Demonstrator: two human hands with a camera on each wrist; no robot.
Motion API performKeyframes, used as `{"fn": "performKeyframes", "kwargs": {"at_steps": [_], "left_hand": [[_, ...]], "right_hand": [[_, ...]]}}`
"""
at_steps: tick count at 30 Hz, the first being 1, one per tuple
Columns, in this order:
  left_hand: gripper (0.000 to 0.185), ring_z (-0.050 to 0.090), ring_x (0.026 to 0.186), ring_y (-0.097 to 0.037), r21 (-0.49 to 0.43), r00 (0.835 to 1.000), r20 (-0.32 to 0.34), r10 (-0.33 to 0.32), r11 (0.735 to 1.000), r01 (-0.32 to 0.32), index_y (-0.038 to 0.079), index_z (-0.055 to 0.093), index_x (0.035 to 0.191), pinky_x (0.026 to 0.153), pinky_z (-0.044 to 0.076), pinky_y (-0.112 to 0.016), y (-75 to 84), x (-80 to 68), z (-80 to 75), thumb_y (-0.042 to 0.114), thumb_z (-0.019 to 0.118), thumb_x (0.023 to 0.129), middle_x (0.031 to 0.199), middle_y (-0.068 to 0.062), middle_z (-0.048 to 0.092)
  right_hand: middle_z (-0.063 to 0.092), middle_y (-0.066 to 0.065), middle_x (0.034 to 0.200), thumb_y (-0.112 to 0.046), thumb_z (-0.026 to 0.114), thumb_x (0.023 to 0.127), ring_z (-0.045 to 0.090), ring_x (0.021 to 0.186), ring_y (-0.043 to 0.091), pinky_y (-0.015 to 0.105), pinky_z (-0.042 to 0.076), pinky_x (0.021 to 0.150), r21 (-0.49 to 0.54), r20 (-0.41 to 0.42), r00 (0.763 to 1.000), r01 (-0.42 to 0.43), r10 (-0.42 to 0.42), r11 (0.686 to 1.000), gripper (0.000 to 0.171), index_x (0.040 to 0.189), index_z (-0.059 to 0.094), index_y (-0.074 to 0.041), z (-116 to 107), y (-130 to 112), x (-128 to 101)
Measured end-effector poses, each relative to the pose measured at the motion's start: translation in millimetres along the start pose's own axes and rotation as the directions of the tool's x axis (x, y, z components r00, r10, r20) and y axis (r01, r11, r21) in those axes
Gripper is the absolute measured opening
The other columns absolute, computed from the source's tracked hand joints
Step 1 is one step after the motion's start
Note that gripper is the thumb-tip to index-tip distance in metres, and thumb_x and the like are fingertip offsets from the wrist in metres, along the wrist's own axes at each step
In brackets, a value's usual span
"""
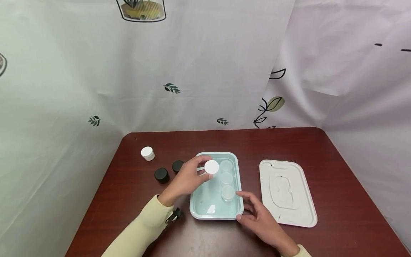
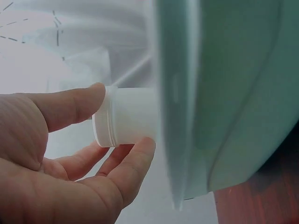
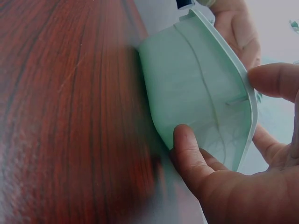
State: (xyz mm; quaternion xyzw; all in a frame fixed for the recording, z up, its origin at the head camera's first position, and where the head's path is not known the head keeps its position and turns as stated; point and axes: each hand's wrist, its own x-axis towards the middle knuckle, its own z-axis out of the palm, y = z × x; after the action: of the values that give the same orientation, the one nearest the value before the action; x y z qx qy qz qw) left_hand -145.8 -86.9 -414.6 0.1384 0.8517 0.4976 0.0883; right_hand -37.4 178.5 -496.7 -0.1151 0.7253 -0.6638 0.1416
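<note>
My left hand (image 1: 206, 167) pinches a small white lidded jar (image 1: 211, 167) between thumb and fingers, just above the far left part of a mint-green tray (image 1: 207, 201). In the left wrist view the same jar (image 2: 133, 121) lies sideways in the left hand (image 2: 119, 117), close to the tray wall (image 2: 233, 93). Three clear little jars (image 1: 226, 178) stand in a row along the tray's right side. My right hand (image 1: 240, 205) holds the tray's near right corner. In the right wrist view its thumb (image 3: 187, 149) presses the tray's outer wall (image 3: 187, 79) and a finger sits at the rim.
A white tray lid (image 1: 287, 192) lies flat to the right of the tray. Left of it are two black round caps (image 1: 162, 175) and one white jar (image 1: 147, 153). All rests on a dark red wooden table (image 1: 337, 200) with printed curtains hanging behind and beside it.
</note>
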Motion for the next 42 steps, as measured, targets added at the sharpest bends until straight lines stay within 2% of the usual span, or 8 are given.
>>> {"fn": "performKeyframes", "kwargs": {"at_steps": [12,19,24,26,28,32,35,42], "left_hand": [[0.053,0.065,0.128,-0.029,0.137,0.999,0.001,-0.033,0.990,0.033,0.004,0.060,0.145,0.102,0.059,-0.040,-10.0,18.5,13.3,0.004,0.077,0.095,0.143,-0.014,0.064],[0.047,0.063,0.104,-0.022,0.263,1.000,-0.015,-0.002,0.965,0.006,0.002,0.064,0.138,0.089,0.053,-0.039,-14.0,28.6,19.5,0.002,0.075,0.093,0.131,-0.013,0.069],[0.047,0.065,0.116,-0.028,0.310,1.000,-0.013,-0.025,0.950,0.028,-0.003,0.062,0.139,0.098,0.056,-0.046,-13.0,35.5,24.4,0.000,0.074,0.094,0.135,-0.019,0.067],[0.046,0.065,0.118,-0.031,0.344,0.999,-0.004,-0.035,0.938,0.035,-0.005,0.062,0.138,0.100,0.056,-0.048,-11.8,38.0,26.2,0.000,0.074,0.094,0.133,-0.021,0.067],[0.038,0.064,0.109,-0.030,0.387,1.000,0.005,-0.027,0.922,0.023,-0.006,0.064,0.130,0.095,0.056,-0.046,-10.7,39.9,27.4,-0.001,0.073,0.093,0.122,-0.021,0.069],[0.036,0.063,0.103,-0.031,0.458,0.998,0.022,-0.053,0.888,0.037,-0.008,0.061,0.130,0.090,0.056,-0.045,-8.5,41.2,30.1,-0.001,0.070,0.095,0.123,-0.025,0.065],[0.047,0.064,0.109,-0.036,0.497,0.995,0.029,-0.099,0.865,0.072,-0.011,0.053,0.140,0.093,0.057,-0.049,-6.3,42.3,33.1,0.002,0.067,0.097,0.137,-0.031,0.056],[0.056,0.064,0.107,-0.040,0.562,0.995,0.059,-0.086,0.826,0.038,-0.020,0.046,0.141,0.093,0.058,-0.051,-5.8,45.7,39.4,0.000,0.067,0.094,0.128,-0.035,0.057]], "right_hand": [[0.046,0.028,0.157,-0.006,0.072,0.098,0.064,0.131,0.030,0.028,0.061,0.094,0.013,0.012,1.000,0.008,-0.008,1.000,0.061,0.152,0.044,-0.006,1.4,0.7,-0.2],[0.046,0.027,0.156,-0.006,0.072,0.098,0.065,0.131,0.028,0.029,0.061,0.093,-0.005,0.016,0.999,0.038,-0.038,0.999,0.060,0.152,0.045,-0.005,1.7,1.2,0.1],[0.046,0.027,0.157,-0.006,0.073,0.098,0.065,0.130,0.030,0.029,0.061,0.092,-0.013,0.013,1.000,0.027,-0.027,1.000,0.060,0.151,0.046,-0.005,1.3,-0.4,0.2],[0.047,0.026,0.157,-0.007,0.073,0.098,0.065,0.130,0.030,0.029,0.061,0.093,-0.016,0.012,1.000,0.021,-0.021,1.000,0.059,0.151,0.046,-0.005,1.3,-0.6,0.4],[0.047,0.027,0.156,-0.006,0.073,0.098,0.065,0.130,0.030,0.030,0.062,0.093,-0.016,0.013,1.000,0.023,-0.023,1.000,0.059,0.150,0.046,-0.004,1.4,-0.7,0.6],[0.049,0.027,0.154,-0.006,0.073,0.097,0.066,0.129,0.028,0.030,0.062,0.092,-0.025,0.013,0.999,0.041,-0.041,0.999,0.058,0.149,0.046,-0.003,0.3,-0.9,0.8],[0.050,0.027,0.153,-0.006,0.074,0.097,0.066,0.129,0.028,0.030,0.062,0.091,-0.030,0.006,0.999,0.044,-0.043,0.999,0.058,0.149,0.047,-0.003,-0.9,-1.6,1.1],[0.050,0.026,0.152,-0.005,0.075,0.096,0.065,0.129,0.029,0.030,0.062,0.092,-0.029,-0.009,1.000,0.022,-0.022,0.999,0.058,0.147,0.048,-0.004,-2.0,0.1,1.7]]}}
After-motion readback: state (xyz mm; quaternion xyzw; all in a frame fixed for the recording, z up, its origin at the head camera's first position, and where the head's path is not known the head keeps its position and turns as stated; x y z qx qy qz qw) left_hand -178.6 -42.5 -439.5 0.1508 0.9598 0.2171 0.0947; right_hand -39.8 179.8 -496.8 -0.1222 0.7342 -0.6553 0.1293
